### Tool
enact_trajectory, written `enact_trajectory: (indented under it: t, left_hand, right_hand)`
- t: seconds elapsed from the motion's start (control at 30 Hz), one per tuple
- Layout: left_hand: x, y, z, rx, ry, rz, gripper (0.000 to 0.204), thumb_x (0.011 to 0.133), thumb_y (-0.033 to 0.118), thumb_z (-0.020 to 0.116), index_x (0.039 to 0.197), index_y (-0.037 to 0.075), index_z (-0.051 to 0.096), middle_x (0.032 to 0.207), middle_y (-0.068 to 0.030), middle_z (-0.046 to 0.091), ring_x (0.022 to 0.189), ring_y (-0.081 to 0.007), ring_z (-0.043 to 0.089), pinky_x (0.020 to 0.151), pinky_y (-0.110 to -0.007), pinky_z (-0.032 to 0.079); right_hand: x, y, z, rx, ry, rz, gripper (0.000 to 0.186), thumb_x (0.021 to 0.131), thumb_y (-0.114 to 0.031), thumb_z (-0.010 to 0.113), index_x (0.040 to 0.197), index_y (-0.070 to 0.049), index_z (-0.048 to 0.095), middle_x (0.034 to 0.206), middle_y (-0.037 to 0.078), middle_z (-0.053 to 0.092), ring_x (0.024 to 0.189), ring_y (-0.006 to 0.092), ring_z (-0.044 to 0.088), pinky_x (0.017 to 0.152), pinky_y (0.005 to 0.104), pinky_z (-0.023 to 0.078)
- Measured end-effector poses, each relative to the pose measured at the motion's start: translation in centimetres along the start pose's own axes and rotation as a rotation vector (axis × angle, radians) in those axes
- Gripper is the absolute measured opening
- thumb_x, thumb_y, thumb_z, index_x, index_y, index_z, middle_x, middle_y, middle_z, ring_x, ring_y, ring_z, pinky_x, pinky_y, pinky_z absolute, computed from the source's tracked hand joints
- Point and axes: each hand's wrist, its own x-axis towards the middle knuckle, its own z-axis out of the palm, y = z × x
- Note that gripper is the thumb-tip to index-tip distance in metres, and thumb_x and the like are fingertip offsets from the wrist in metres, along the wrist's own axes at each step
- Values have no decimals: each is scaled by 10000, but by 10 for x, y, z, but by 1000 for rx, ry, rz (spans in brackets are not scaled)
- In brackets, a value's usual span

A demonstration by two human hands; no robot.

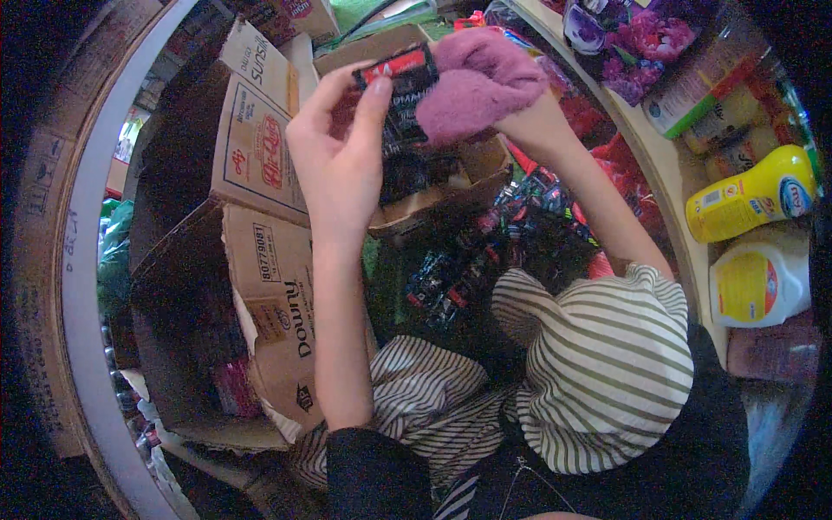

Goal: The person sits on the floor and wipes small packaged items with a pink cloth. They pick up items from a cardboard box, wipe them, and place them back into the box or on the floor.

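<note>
Raised in front of me, my left hand (338,160) pinches a small black packet with a red band (409,102), its thumb lying across the front. A mauve cloth (481,82) is bunched in my right hand (539,128), against the packet's right edge. The cloth covers most of the right fingers. Below both hands, an opened cardboard box (416,208) holds dark items that are hard to make out. A heap of small, dark, shiny packets (451,282) lies lower down, between the box and my lap.
Large open cardboard boxes (264,160) stand on the left with flaps raised. Along the right, a curved shelf edge (685,234) carries a yellow bottle (745,201), a white bottle with a yellow label (758,284) and purple flower-printed packs (650,39). Striped fabric (607,364) covers my right upper arm.
</note>
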Motion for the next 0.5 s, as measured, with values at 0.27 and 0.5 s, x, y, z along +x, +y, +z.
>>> enact_trajectory:
  t: [0.27, 0.5]
  left_hand:
    - [-9, 9, -23, 246, 59, 64, 112, 763, 97, 676, 818, 3, 647, 687, 30, 583, 595, -17, 458, 511, -162, 337]
    - [-4, 6, -26, -50, 290, 181, 86, 823, 85, 607, 814, 14, 559, 742, 16, 538, 676, -38, 446, 621, -179, 369]
  right_hand:
    - [6, -10, 27, -255, -165, -21, 371, 622, -133, 704, 945, -21, 560, 997, 53, 558, 948, 157, 521, 869, 285, 412]
    - [19, 31, -3, -194, -206, 98, 324, 798, -219, 568, 1070, -43, 556, 1056, 86, 568, 1036, 213, 504, 951, 336, 364]
